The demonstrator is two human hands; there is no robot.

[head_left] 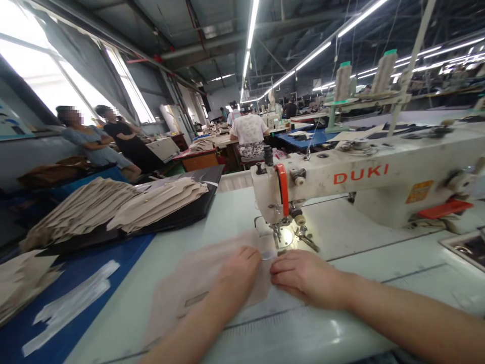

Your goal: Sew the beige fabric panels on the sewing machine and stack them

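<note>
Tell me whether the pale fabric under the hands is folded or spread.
Spread: the pale fabric lies broad and flat on the tabletop. Small edge folds: cannot tell.

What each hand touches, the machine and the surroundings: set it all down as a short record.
Left hand: resting on a pale cloth piece
Right hand: fingers at the cloth's right edge, near the presser foot; grip unclear
Machine: white sewing machine marked DUKI, needle area lit
Left side: beige stacks on black material; white scrap on a blue surface
Background: seated person ahead; two people at left
</note>
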